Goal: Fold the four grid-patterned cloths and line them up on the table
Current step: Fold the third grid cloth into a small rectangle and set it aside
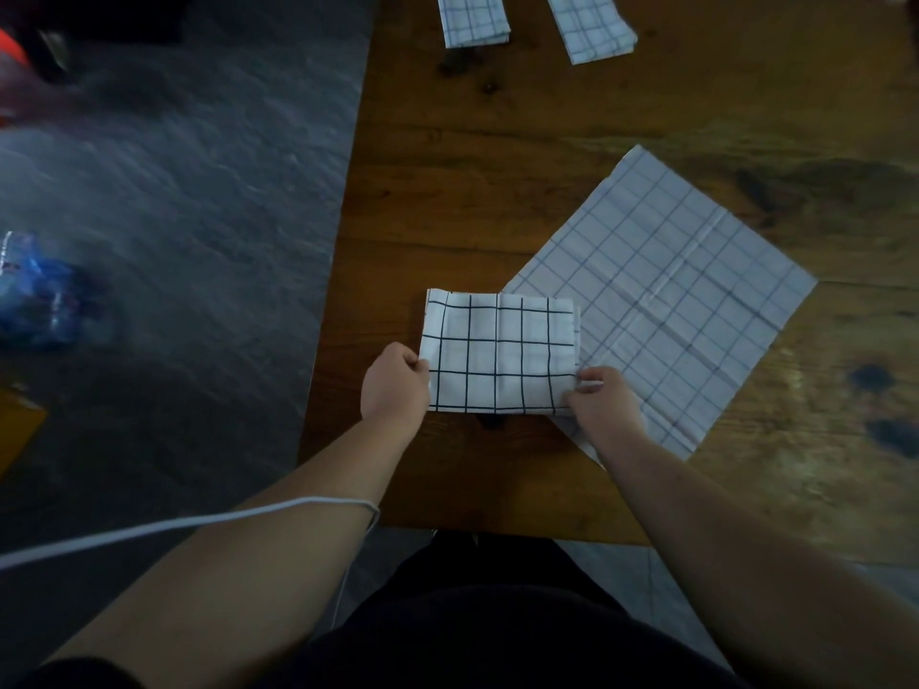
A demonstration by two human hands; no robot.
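Observation:
A folded white cloth with a bold black grid lies near the table's front left. My left hand pinches its left edge and my right hand pinches its right edge near the lower corner. Under its right side a larger cloth with a faint blue grid lies spread flat and turned diagonally. Two folded blue-grid cloths sit side by side at the table's far edge, one on the left and one on the right, both partly cut off by the frame.
The wooden table ends on the left at a dark grey floor. A blue plastic bag lies on the floor. A white cord crosses my left forearm. The table's near edge is close to my body.

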